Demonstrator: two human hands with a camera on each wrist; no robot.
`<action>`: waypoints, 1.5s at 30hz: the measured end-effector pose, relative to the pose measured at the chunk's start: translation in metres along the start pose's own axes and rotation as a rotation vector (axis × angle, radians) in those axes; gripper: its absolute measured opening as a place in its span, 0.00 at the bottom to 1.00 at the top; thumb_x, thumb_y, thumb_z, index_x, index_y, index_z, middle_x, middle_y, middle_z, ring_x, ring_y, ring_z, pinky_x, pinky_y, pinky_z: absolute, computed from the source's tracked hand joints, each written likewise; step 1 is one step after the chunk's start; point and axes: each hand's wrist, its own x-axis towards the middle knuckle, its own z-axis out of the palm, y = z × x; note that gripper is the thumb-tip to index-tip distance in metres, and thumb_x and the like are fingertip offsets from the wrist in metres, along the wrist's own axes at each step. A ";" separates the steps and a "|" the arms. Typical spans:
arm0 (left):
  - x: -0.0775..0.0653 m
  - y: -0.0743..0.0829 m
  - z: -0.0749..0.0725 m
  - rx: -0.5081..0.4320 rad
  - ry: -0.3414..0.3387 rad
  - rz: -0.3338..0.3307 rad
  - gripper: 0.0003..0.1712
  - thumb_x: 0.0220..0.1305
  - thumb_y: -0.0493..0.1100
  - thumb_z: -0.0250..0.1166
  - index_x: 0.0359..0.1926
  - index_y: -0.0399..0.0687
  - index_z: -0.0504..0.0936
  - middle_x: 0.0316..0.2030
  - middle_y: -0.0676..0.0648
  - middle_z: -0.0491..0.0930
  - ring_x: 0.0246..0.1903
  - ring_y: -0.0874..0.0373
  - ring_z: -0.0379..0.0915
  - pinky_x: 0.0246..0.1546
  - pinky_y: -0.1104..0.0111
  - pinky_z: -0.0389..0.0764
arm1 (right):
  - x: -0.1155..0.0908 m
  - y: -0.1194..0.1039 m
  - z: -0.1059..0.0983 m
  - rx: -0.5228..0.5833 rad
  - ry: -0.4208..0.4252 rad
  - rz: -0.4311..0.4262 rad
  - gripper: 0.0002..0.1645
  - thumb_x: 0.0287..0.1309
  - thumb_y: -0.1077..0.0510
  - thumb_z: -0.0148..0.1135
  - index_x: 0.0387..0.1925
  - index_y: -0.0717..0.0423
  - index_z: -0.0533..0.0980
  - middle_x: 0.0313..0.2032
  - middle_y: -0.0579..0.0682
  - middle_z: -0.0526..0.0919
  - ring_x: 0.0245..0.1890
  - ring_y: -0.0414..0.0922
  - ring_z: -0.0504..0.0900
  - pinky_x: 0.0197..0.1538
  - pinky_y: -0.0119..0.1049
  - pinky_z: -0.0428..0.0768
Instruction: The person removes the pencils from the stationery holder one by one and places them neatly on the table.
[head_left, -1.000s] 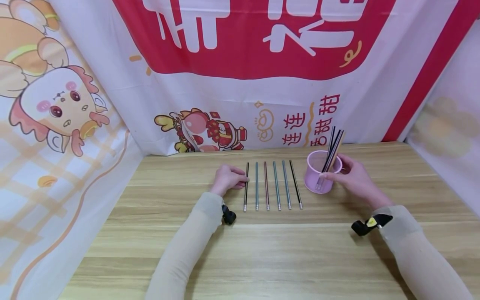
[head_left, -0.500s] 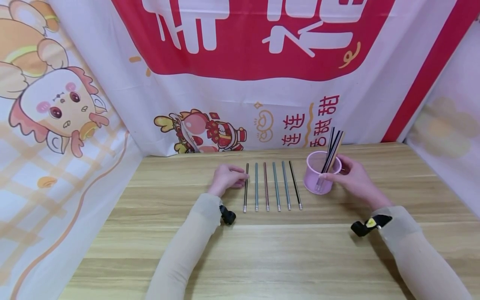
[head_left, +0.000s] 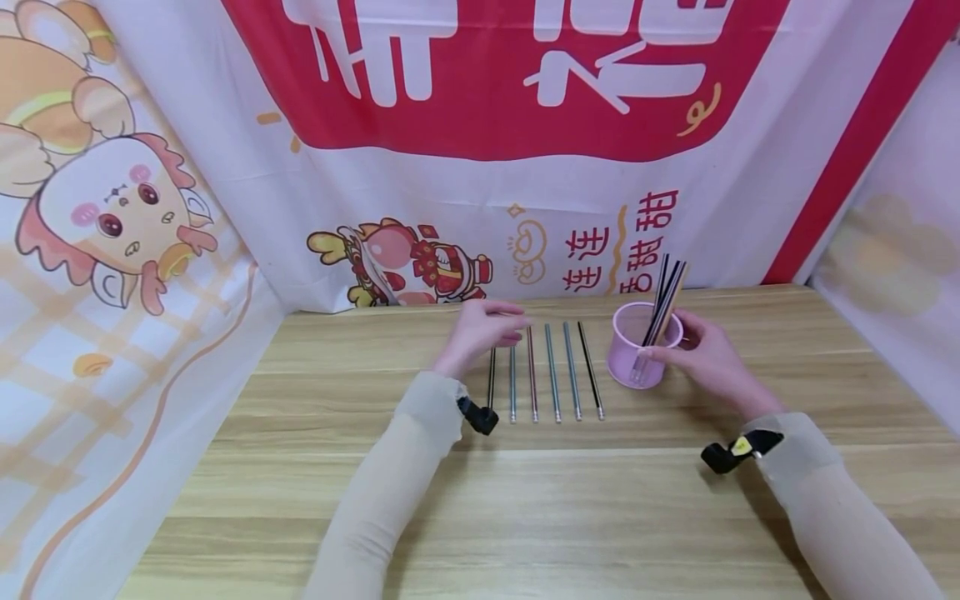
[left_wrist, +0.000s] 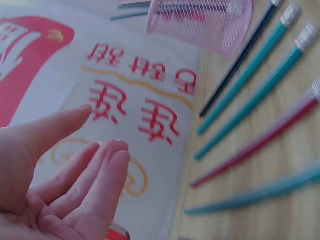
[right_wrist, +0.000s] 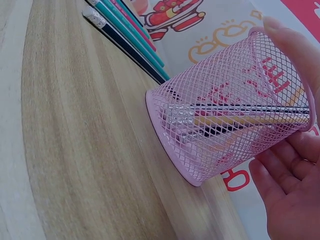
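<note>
My left hand (head_left: 483, 329) hovers over the far ends of the leftmost pencils, holding nothing. In the left wrist view its fingers (left_wrist: 105, 185) are loosely spread, with the thumb apart. Several pencils lie side by side, white erasers toward me: a black one (head_left: 492, 379) partly hidden by the left hand and wrist, a red one (head_left: 533, 379), teal ones (head_left: 553, 375) and a black one (head_left: 591, 371) at the right. My right hand (head_left: 708, 358) grips the pink mesh pencil cup (right_wrist: 215, 85), thumb and fingers around its rim. Several pencils (head_left: 662, 308) lean inside, erasers down.
The wooden table (head_left: 570, 517) ends at a hanging white and red printed cloth (head_left: 480, 125) just behind the pencils and cup. A printed cloth (head_left: 150, 333) borders the left side, and another pale cloth (head_left: 900, 250) the right. Black cameras (head_left: 478, 415) sit on both wrists.
My left hand has left the leftmost black pencil, moving up and to the right over the pencils' far ends. The right hand and the pencil cup have stayed put.
</note>
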 end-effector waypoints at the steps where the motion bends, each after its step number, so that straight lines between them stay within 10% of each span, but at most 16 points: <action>1: 0.001 0.003 0.005 -0.002 -0.008 0.019 0.22 0.61 0.44 0.76 0.53 0.41 0.84 0.43 0.45 0.87 0.43 0.46 0.85 0.44 0.63 0.88 | 0.000 0.000 0.000 0.000 0.002 -0.002 0.49 0.58 0.44 0.76 0.74 0.57 0.64 0.65 0.61 0.74 0.62 0.57 0.73 0.61 0.33 0.76; 13: 0.017 0.034 0.055 -0.056 -0.001 0.105 0.25 0.56 0.44 0.79 0.54 0.41 0.85 0.40 0.49 0.88 0.41 0.51 0.86 0.41 0.68 0.87 | -0.001 0.001 0.000 0.017 -0.027 -0.018 0.47 0.59 0.46 0.75 0.73 0.57 0.65 0.63 0.60 0.75 0.61 0.54 0.74 0.54 0.22 0.74; 23: 0.041 0.041 0.102 0.069 -0.004 0.212 0.23 0.54 0.52 0.80 0.50 0.52 0.88 0.42 0.57 0.87 0.42 0.67 0.81 0.47 0.71 0.83 | -0.001 0.002 -0.004 0.002 -0.044 -0.013 0.49 0.60 0.46 0.74 0.75 0.57 0.61 0.66 0.62 0.73 0.63 0.58 0.73 0.67 0.57 0.71; 34: 0.057 0.037 0.139 0.151 -0.044 0.260 0.19 0.58 0.50 0.78 0.50 0.53 0.88 0.41 0.59 0.87 0.41 0.69 0.80 0.46 0.74 0.81 | 0.000 0.001 -0.001 0.021 -0.018 -0.064 0.45 0.60 0.50 0.75 0.73 0.60 0.65 0.63 0.62 0.76 0.58 0.54 0.77 0.53 0.21 0.75; 45: 0.057 0.031 0.157 0.105 -0.029 0.247 0.19 0.61 0.49 0.76 0.52 0.52 0.88 0.43 0.59 0.86 0.42 0.70 0.79 0.48 0.76 0.80 | 0.000 0.000 -0.003 0.011 -0.032 -0.012 0.50 0.59 0.45 0.75 0.75 0.57 0.62 0.67 0.61 0.73 0.63 0.57 0.74 0.67 0.56 0.72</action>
